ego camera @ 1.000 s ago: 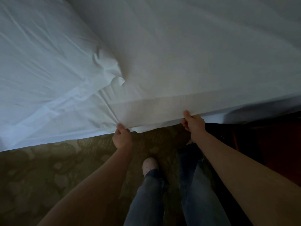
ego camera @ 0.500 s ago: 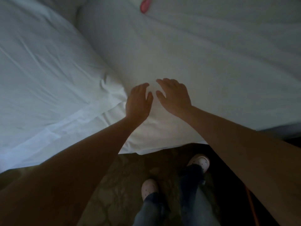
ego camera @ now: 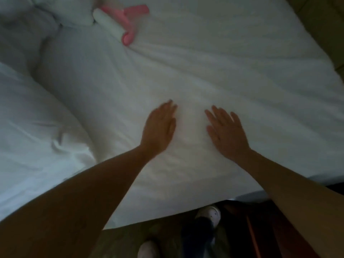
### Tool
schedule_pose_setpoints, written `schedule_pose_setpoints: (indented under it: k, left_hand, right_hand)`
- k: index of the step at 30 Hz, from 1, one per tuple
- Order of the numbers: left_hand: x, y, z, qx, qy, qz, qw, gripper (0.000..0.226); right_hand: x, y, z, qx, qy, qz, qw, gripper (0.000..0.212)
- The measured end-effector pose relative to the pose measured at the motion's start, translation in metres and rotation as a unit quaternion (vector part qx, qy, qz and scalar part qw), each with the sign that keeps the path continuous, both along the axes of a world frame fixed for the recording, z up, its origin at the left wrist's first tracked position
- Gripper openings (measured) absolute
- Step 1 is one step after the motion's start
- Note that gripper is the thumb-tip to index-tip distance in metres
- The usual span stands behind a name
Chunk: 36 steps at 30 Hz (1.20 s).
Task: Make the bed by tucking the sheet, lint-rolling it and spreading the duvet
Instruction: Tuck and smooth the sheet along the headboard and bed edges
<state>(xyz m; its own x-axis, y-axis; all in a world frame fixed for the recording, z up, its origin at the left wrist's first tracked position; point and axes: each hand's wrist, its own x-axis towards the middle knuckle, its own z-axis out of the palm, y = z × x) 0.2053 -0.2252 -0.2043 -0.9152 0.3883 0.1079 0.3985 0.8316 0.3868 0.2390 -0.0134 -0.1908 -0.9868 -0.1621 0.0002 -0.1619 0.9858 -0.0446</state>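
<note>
A white sheet (ego camera: 232,67) covers the mattress and shows a few soft creases. My left hand (ego camera: 160,127) lies flat on it with straight fingers, near the bed's front edge. My right hand (ego camera: 226,131) rests flat beside it, fingers spread, a palm's width to the right. A pink lint roller (ego camera: 121,23) with a white roll lies on the sheet at the far top. The bunched white duvet (ego camera: 37,131) is piled on the left side of the bed.
A white pillow or bunched bedding (ego camera: 61,10) sits at the top left next to the roller. My feet in light shoes (ego camera: 208,215) stand on patterned carpet (ego camera: 167,231) below the bed's edge. Dark reddish furniture (ego camera: 260,229) is at the lower right.
Both hands let go of the sheet's lower edge, rose onto the bed top and slid forward and apart, flat on the sheet. My view tilted up, bringing the lint roller into sight.
</note>
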Motion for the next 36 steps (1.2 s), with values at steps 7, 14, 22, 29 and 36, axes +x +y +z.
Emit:
schedule_pose_setpoints:
  k: [7,14,22,29,36]
  left_hand:
    - [-0.073,0.081,-0.014,-0.069,-0.175,0.331,0.925,0.06]
    - [-0.079,0.136,-0.006,-0.202,-0.093,-0.325,0.919,0.071]
    - [-0.192,0.166,0.02,-0.073,-0.078,0.158,0.982,0.055]
    - [-0.231,0.235,-0.018,-0.115,-0.126,0.247,0.954,0.065]
    - [-0.22,0.326,-0.007,0.039,-0.161,-0.164,0.973,0.043]
  right_hand:
    - [-0.04,0.062,-0.031,0.041,-0.071,0.113,0.99,0.058]
    - [-0.059,0.184,-0.021,0.015,-0.106,-0.179,0.978,0.069]
    - [-0.159,0.123,0.0,-0.096,-0.069,0.03,0.993,0.065]
    - [-0.201,0.201,-0.039,-0.02,-0.036,-0.02,0.999,0.053]
    - [-0.222,0.28,-0.025,-0.04,-0.065,-0.235,0.969,0.077]
